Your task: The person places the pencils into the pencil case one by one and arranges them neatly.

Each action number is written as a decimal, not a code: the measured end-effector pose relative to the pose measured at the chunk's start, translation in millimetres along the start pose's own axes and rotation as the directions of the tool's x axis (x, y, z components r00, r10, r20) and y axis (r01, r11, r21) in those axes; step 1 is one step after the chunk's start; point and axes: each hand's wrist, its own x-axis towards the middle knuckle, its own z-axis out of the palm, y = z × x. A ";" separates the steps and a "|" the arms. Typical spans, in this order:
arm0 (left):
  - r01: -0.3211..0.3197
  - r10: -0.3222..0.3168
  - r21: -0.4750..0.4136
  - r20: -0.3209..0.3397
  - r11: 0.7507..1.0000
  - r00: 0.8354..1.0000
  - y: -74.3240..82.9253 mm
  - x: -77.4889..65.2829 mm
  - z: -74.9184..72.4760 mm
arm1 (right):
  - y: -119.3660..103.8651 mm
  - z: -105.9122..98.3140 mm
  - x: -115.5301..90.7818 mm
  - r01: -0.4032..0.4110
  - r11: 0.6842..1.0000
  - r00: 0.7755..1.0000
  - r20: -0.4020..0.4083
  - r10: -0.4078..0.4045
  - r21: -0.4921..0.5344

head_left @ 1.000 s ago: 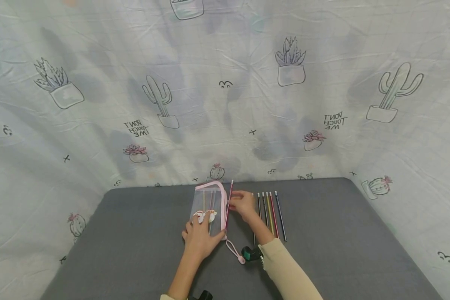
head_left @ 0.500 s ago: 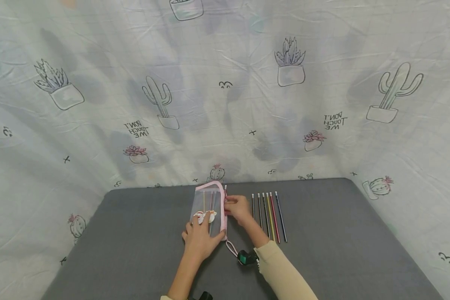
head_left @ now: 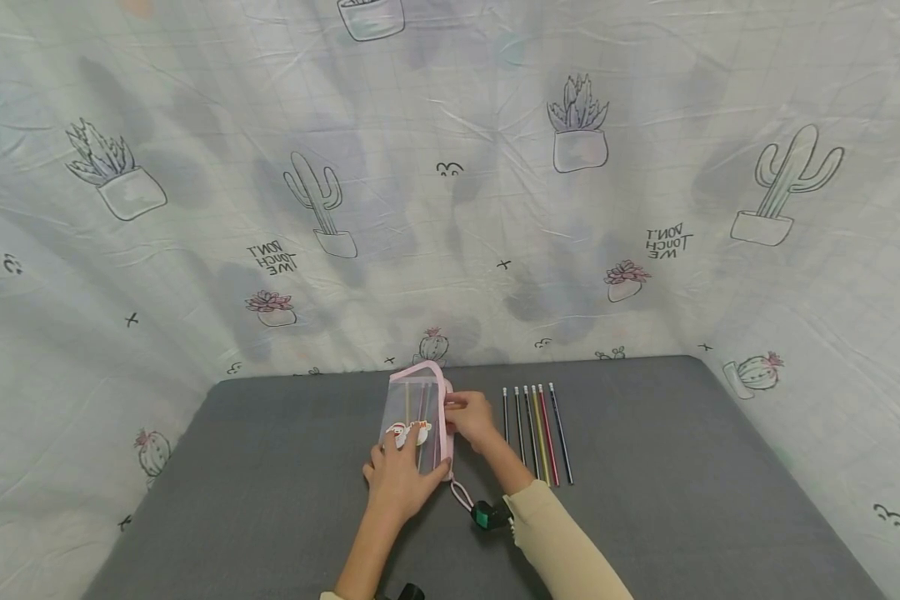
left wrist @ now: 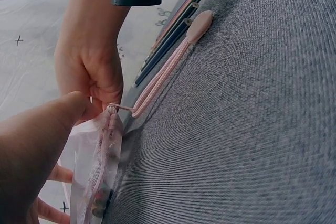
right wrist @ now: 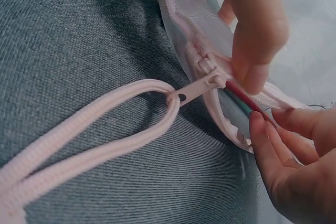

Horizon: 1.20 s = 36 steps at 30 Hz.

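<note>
A clear pencil pouch (head_left: 397,404) with pink trim and cartoon stickers lies on the grey table, several pencils showing through it. My left hand (head_left: 403,482) rests across it with spread fingers, the thumb pressing at the zippered edge. At the pouch's right side, the fingertips of my right hand (head_left: 471,419) are inside the open zipper edge. They pinch a red pencil (right wrist: 242,96), seen in the right wrist view lying along the opening; most of it is hidden by the pouch and fingers. A pink zipper pull (right wrist: 198,88) with a cord loop (right wrist: 94,145) hangs from the near end.
Several pencils (head_left: 546,433) lie side by side to the right of my right hand, with white ends away from me. A patterned cloth (head_left: 450,233) hangs behind the table (head_left: 660,467). A black wrist device (head_left: 489,515) is near the cord.
My right hand has moved slightly left with the red pencil, from beside the pouch into its opening. The pencil's white end, earlier sticking up past the trim, has dropped from sight. My left hand stays put.
</note>
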 end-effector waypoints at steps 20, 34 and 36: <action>0.016 -0.016 0.011 0.014 1.000 1.000 0.5 0.4 0.3 | -5.8 -18.0 -17.1 0.044 0.997 0.999 0.007 -0.045 0.062; 0.004 -0.004 0.019 0.003 1.000 1.000 0.4 0.3 0.9 | -11.9 -44.4 -29.0 0.194 0.963 0.973 -0.087 -0.212 -0.186; 0.003 -0.003 0.020 0.001 1.000 1.000 0.5 0.3 1.0 | -12.0 -48.6 -29.6 0.186 0.958 0.971 -0.105 -0.213 -0.218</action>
